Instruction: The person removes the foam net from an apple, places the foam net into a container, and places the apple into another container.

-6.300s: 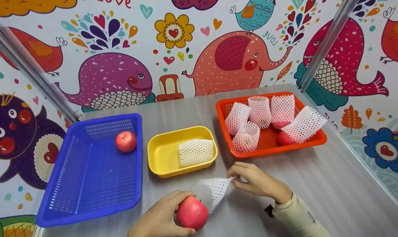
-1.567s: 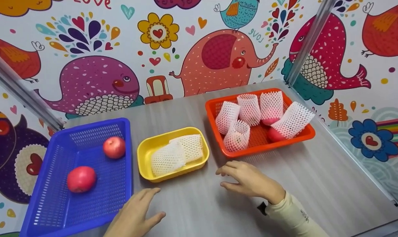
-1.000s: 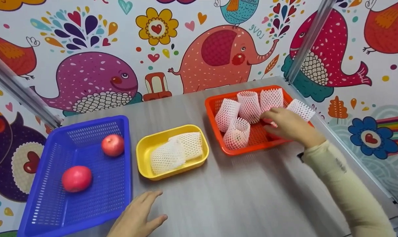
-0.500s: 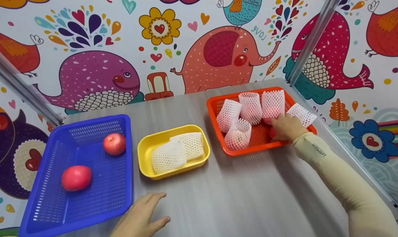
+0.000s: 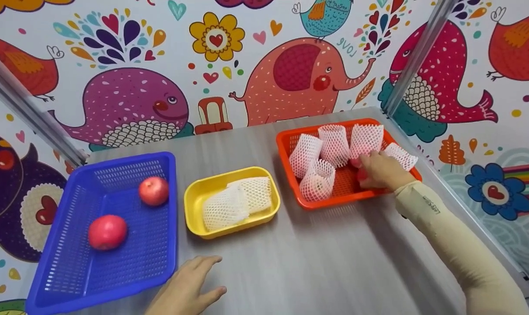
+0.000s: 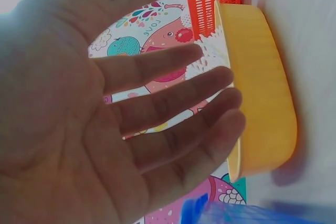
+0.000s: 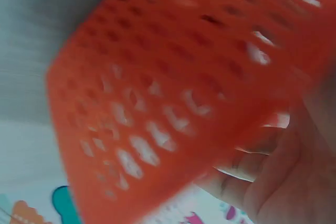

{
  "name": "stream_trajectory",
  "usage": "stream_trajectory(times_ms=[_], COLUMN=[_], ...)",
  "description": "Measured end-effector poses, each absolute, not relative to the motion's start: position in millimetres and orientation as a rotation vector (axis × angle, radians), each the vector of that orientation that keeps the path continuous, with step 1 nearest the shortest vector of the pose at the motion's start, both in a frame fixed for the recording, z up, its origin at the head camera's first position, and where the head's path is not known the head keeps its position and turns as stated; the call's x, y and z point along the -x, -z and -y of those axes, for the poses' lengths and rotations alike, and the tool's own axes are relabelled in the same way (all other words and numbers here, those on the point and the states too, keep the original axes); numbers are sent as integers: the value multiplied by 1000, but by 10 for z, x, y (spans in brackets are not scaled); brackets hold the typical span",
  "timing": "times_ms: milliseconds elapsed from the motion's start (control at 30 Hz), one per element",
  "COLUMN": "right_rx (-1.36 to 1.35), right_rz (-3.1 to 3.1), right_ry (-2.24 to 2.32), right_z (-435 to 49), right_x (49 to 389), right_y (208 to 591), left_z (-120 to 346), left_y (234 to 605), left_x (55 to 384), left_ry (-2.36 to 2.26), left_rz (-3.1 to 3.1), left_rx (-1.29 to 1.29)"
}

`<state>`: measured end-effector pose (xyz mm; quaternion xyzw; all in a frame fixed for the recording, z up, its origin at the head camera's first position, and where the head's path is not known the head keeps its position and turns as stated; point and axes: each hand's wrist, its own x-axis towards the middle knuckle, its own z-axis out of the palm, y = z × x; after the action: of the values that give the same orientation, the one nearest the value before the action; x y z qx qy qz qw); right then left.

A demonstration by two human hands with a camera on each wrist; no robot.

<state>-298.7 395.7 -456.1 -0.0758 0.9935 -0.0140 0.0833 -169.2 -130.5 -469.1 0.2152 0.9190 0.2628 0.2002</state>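
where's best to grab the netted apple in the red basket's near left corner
Probably the low bulge of the netted apple, from above right: the red basket walls its left, basket floor shows rightward, and the net merely flares above.

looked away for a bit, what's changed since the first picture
The left hand let go of its apple, now further left in the blue basket. The right hand let go of its net, now in the yellow tray, and moved forward to the red basket, gripping a netted apple. The other bare apple stayed put.
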Motion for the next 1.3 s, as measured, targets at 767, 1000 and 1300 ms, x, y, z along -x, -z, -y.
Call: stream_trajectory(times_ms=[767, 1000, 1300], right_rx=[835, 1020, 976], right_rz=[-3230, -3197, -3160], right_ry=[423, 461, 456], right_z=[-2387, -1969, -1548], right_x=[2151, 1994, 1847], right_y=[4152, 4516, 4891], left_z=[1244, 1251, 1134], left_y=[4711, 4757, 4901], left_x=[1661, 1635, 1624], left_ry=[-763, -762, -761], left_rz=[-2568, -2615, -2572], left_rx=[-644, -736, -816])
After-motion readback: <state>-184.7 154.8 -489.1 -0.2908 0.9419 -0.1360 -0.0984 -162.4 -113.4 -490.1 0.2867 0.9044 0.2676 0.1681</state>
